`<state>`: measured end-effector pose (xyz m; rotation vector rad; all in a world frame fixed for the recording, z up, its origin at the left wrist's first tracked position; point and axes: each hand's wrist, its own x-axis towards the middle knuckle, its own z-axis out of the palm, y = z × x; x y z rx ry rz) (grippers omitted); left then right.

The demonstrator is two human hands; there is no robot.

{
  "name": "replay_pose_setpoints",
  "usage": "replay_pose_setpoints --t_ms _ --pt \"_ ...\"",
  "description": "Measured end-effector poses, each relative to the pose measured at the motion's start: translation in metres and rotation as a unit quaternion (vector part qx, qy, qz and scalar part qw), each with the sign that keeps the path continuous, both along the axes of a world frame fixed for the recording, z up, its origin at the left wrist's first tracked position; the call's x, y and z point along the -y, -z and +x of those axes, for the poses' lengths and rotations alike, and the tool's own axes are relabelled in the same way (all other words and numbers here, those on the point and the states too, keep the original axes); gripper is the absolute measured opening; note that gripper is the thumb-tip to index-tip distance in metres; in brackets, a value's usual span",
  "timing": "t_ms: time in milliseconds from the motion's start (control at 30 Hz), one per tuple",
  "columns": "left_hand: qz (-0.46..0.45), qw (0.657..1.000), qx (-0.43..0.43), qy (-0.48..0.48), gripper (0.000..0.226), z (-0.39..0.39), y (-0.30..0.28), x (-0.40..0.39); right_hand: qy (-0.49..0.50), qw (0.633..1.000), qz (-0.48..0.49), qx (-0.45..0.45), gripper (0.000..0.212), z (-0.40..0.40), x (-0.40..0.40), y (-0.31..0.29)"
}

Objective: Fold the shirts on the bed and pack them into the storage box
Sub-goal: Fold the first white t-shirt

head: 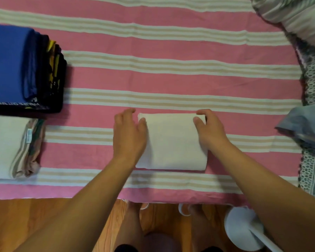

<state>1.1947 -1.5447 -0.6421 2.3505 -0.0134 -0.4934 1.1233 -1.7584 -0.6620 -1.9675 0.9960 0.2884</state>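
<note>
Here, the left hand (129,131) and right hand (208,128) are curling around a folded white shirt (171,142) on the striped bed (171,79), seemingly finishing the fold; lifting it toward the unseen storage box likely comes next.

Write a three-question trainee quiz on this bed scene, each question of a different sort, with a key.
1. True or false: the white folded shirt lies between the left hand and the right hand.
2. Which garment tops the far stack at the bed's left? A) red B) blue C) green
3. Fill in: the bedspread is pink with pale ____.

Key
1. True; both hands hold its side edges.
2. B, the blue folded garment.
3. stripes
</note>
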Motion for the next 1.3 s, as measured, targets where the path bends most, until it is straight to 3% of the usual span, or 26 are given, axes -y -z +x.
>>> replay_pose_setpoints --t_ms 67,133,167,367,433,500,567,633,700,767,867,967,1033,1100,1167,1200,1300 --pt "0.118 0.962 0.155 0.192 0.042 -0.019 0.008 0.003 0.019 1.0 -0.012 0.016 0.028 0.0 -0.007 0.011" --pt "0.17 0.894 0.203 0.362 0.051 -0.042 0.018 0.008 0.051 0.997 -0.03 0.051 0.027 -0.003 -0.012 0.017" --pt "0.189 0.876 0.195 0.399 0.056 -0.049 0.024 0.01 0.067 0.995 -0.04 0.069 0.025 -0.005 -0.015 0.019" --pt "0.271 0.876 0.133 0.376 0.067 -0.037 0.059 0.016 0.103 0.988 -0.062 0.094 0.022 0.005 -0.019 0.027" --pt "0.278 0.886 0.086 0.362 0.066 -0.032 0.066 0.02 0.04 0.981 -0.177 0.07 0.029 0.008 -0.019 0.025" --pt "0.272 0.893 0.055 0.354 0.066 -0.029 0.068 0.023 -0.061 0.946 -0.309 0.079 0.043 0.002 -0.029 0.014" --pt "0.251 0.896 0.044 0.363 0.065 -0.024 0.067 0.023 -0.232 0.916 -0.318 0.077 0.056 -0.016 -0.043 0.007" --pt "0.223 0.898 0.044 0.377 0.064 -0.021 0.065 0.018 -0.365 0.89 -0.272 -0.004 0.065 -0.035 -0.042 0.019" --pt "0.203 0.903 0.04 0.375 0.063 -0.023 0.059 0.008 -0.375 0.895 -0.23 -0.075 0.069 -0.042 -0.026 0.036" --pt "0.212 0.916 0.007 0.341 0.062 -0.031 0.052 0.0 -0.301 0.93 -0.189 -0.097 0.068 -0.038 -0.017 0.04" --pt "0.178 0.963 -0.078 0.188 0.06 -0.051 0.032 -0.001 -0.101 0.989 -0.078 -0.07 0.069 -0.037 -0.026 0.022" --pt "0.093 0.972 -0.175 0.126 0.055 -0.046 0.023 0.001 0.028 0.996 0.014 -0.089 0.082 -0.034 -0.029 0.012" --pt "0.02 0.96 -0.232 0.158 0.058 -0.032 0.025 -0.008 0.148 0.975 0.134 -0.1 0.092 -0.029 -0.02 0.003" --pt "-0.105 0.945 -0.276 0.143 0.059 -0.016 0.012 -0.023 0.247 0.92 0.298 -0.06 0.073 -0.021 -0.014 -0.022" --pt "-0.169 0.937 -0.282 0.116 0.054 -0.011 -0.011 -0.047 0.245 0.878 0.405 -0.074 0.038 -0.015 -0.027 -0.055" --pt "-0.17 0.943 -0.266 0.105 0.051 -0.012 -0.023 -0.064 0.234 0.857 0.451 -0.083 0.032 -0.013 -0.041 -0.069" --pt "-0.124 0.975 -0.171 0.071 0.048 -0.022 -0.047 -0.144 0.186 0.835 0.51 -0.088 0.039 -0.005 -0.113 -0.093"
